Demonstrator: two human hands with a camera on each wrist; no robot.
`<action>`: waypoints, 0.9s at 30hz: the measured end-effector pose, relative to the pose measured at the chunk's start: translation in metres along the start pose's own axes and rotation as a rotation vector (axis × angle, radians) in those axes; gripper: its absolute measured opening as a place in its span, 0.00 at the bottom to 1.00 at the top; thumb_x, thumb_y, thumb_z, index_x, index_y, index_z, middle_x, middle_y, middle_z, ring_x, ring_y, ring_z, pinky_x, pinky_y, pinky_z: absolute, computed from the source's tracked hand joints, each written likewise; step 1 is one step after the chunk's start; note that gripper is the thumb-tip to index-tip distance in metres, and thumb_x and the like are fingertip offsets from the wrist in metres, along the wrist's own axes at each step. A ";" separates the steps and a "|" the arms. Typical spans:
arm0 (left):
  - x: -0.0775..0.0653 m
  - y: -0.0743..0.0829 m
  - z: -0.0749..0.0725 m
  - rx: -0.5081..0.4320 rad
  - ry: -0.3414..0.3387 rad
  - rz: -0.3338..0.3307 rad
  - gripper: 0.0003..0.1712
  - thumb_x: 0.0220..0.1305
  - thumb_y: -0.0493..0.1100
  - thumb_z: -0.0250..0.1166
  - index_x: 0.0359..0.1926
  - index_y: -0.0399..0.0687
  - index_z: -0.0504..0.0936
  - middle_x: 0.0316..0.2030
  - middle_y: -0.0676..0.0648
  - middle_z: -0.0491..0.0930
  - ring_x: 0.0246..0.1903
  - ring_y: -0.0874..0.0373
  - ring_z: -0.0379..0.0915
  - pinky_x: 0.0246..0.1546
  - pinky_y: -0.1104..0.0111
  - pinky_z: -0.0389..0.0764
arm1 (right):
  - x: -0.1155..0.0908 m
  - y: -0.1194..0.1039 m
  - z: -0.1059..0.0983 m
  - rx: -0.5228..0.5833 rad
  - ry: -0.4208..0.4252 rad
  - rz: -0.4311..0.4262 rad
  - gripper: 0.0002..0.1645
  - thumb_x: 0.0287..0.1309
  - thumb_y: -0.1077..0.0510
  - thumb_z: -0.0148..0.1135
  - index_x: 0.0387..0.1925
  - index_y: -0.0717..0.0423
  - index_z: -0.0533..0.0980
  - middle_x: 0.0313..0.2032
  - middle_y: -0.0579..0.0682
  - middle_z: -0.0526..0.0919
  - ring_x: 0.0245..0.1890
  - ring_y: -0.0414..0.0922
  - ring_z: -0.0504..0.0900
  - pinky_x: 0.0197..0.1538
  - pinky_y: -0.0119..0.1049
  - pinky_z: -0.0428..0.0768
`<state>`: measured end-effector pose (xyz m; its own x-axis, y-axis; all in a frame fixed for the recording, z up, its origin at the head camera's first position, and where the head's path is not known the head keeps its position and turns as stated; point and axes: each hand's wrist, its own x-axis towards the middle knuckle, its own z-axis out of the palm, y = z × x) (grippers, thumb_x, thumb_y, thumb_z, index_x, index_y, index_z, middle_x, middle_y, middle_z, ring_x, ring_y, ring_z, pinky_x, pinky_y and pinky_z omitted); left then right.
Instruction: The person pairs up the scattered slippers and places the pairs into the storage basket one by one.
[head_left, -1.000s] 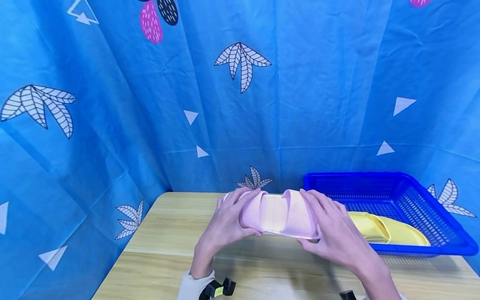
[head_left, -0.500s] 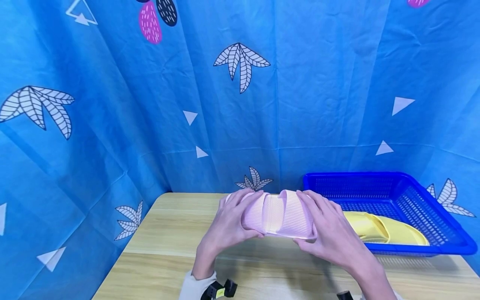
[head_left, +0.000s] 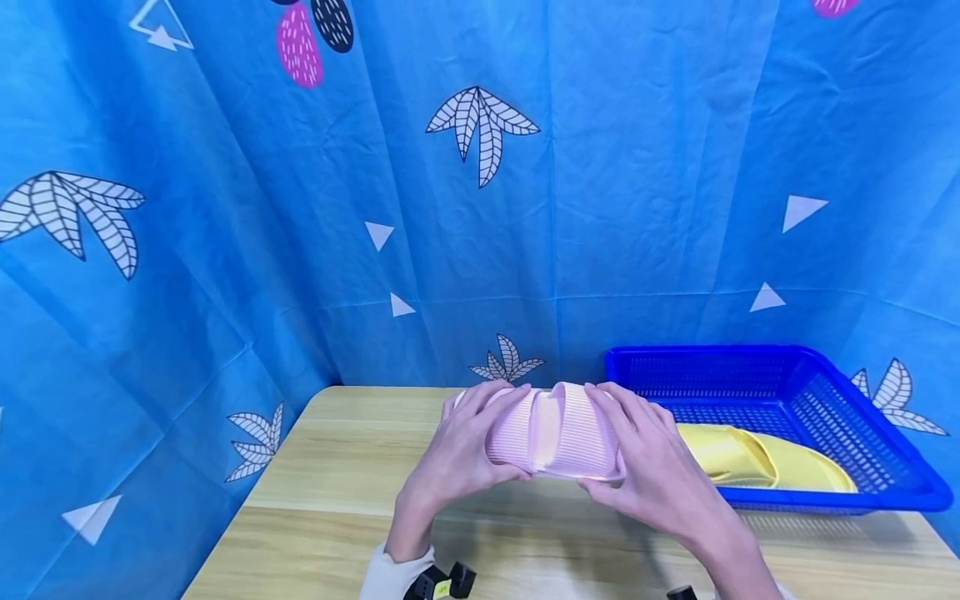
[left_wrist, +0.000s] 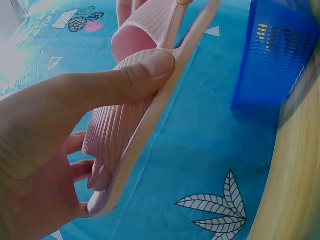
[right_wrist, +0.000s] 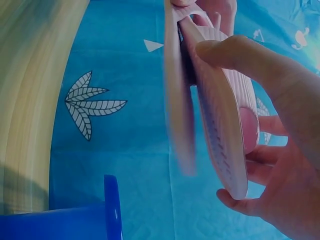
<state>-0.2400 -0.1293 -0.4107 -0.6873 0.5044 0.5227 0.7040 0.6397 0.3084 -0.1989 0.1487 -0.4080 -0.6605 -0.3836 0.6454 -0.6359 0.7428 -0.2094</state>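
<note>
Two pink ribbed slide slippers are raised over the wooden table in the head view, one overlapping the other. My left hand point(head_left: 457, 454) grips the left slipper point(head_left: 512, 437), its thumb along the sole's edge and fingers on the far side. The right slipper point(head_left: 588, 433) is in the grasp of my right hand point(head_left: 656, 462), thumb on the near edge, fingertips on top by the strap. In the right wrist view the right slipper's sole point(right_wrist: 220, 115) lies beside the left slipper's sole point(right_wrist: 177, 100), touching near the top and parting lower down.
A blue perforated plastic basket point(head_left: 847, 500) stands on the table's right side. Yellow satin-like footwear point(head_left: 802, 467) lies in it. The pale wooden table point(head_left: 337, 483) ends at a blue patterned curtain point(head_left: 637, 208) behind and to the left.
The right hand and its slipper have moved left, and the left hand slightly right. The slippers now overlap more, with a narrower gap between their straps.
</note>
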 end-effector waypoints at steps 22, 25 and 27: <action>0.001 0.000 0.000 -0.016 -0.015 0.002 0.61 0.34 0.63 0.88 0.73 0.63 0.71 0.68 0.50 0.72 0.67 0.52 0.64 0.57 0.48 0.70 | 0.002 0.002 0.006 0.060 0.048 -0.064 0.62 0.32 0.40 0.85 0.70 0.58 0.70 0.63 0.54 0.75 0.63 0.53 0.73 0.61 0.56 0.72; 0.001 -0.001 0.000 -0.042 0.000 -0.004 0.62 0.32 0.61 0.89 0.73 0.64 0.71 0.67 0.51 0.72 0.67 0.52 0.65 0.56 0.49 0.70 | 0.002 0.002 0.006 0.066 0.038 -0.054 0.61 0.34 0.40 0.84 0.70 0.57 0.69 0.64 0.53 0.75 0.64 0.52 0.73 0.61 0.57 0.72; 0.000 -0.001 0.000 -0.063 0.003 -0.009 0.62 0.32 0.60 0.89 0.73 0.64 0.71 0.67 0.52 0.72 0.67 0.53 0.65 0.56 0.49 0.69 | 0.002 0.003 0.006 0.071 0.034 -0.054 0.61 0.34 0.40 0.85 0.71 0.57 0.69 0.65 0.53 0.74 0.64 0.52 0.72 0.62 0.57 0.71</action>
<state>-0.2409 -0.1296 -0.4107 -0.6934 0.4969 0.5218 0.7074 0.6069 0.3623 -0.2044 0.1464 -0.4114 -0.6116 -0.4023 0.6813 -0.6977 0.6803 -0.2246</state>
